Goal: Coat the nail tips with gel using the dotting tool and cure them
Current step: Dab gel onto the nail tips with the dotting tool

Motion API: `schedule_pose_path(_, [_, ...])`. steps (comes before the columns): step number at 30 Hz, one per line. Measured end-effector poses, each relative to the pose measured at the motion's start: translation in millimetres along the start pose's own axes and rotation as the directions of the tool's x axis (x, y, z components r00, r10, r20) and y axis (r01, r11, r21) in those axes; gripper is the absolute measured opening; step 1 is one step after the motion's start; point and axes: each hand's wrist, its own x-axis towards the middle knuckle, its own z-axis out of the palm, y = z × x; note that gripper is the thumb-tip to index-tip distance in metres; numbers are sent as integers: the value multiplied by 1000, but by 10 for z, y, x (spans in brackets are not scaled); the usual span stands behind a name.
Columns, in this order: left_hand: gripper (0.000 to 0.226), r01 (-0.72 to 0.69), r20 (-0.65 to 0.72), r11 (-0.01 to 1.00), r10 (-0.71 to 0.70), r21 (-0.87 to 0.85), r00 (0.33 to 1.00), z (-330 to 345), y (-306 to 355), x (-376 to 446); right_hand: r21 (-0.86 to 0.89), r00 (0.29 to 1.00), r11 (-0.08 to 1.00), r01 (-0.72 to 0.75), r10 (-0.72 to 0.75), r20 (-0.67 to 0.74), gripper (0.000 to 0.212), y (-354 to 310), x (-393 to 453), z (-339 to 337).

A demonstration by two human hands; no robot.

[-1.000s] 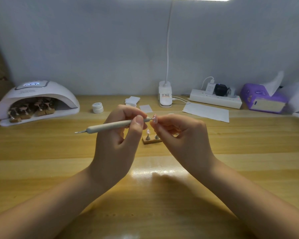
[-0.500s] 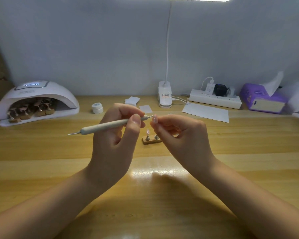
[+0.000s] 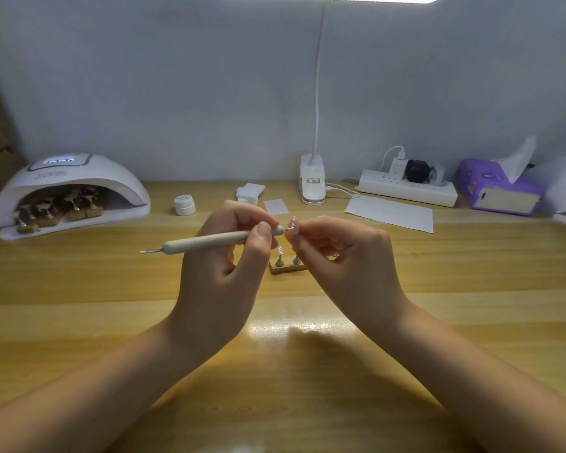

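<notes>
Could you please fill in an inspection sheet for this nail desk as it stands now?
Surface: wooden desk, glossy glare near centre.
Job's things: dotting tool touching nail tip; stand behind; gel jar; curing lamp holding stands.
Clutter: paper sheet, tissue box, white pads.
Grips: left hand holds tool; right hand pinches tip.
Cables: power strip with plugs; lamp base lead.
Surroundings: grey wall.

Bare left hand, bare right hand, bare forearms, no sleeves
</notes>
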Motion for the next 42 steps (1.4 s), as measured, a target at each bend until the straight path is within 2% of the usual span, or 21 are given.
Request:
schedule_pose_path(24, [11,-28,-22,1000,28,-1,999,-20,-38,7,4,1000,1000,-1,1,-8,8,18,-1,0])
schedule_pose_path(36, [12,-69,-29,997,69,19,997,-26,-116,-6,25,998,998,-53,53,-13,7,82,-12,-13])
schedule_pose_path(42, [10,-60,-19,998,61,36,998,-15,-196,-36,36,991,990,-134,133,24,10,158,-14,-9])
